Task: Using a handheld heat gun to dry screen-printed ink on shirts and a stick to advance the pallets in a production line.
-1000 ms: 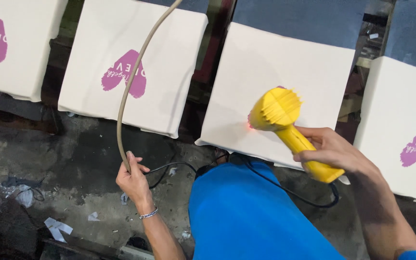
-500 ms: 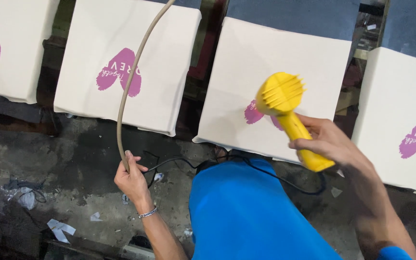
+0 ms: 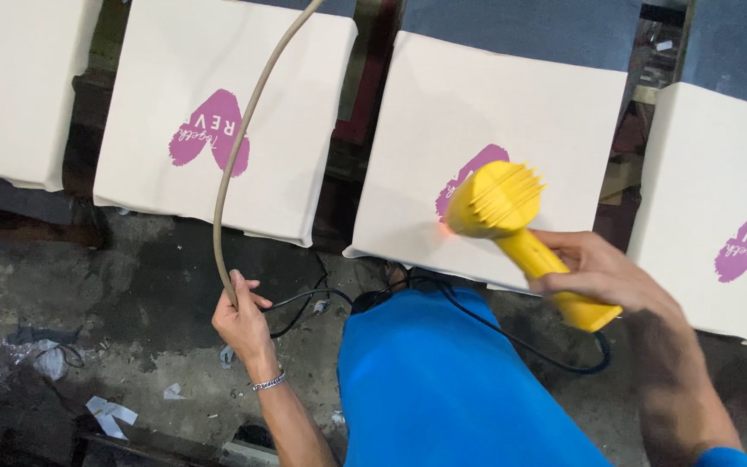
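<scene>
The yellow heat gun (image 3: 512, 220) has shifted left over the purple heart print (image 3: 470, 177), right hand (image 3: 603, 272) clamped on its handle; left hand (image 3: 242, 320), well left of the print, grips the tan hose (image 3: 239, 151).

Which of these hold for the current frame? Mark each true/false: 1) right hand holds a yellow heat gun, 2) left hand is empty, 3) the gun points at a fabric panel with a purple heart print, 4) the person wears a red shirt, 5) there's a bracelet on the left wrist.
1) True. The right hand grips the handle of the yellow heat gun.
2) False. The left hand holds a beige hose that arcs up out of view.
3) True. Its head is over the white panel, partly covering the purple heart print.
4) False. The shirt is blue.
5) True. A thin silver bracelet sits on the left wrist.
</scene>
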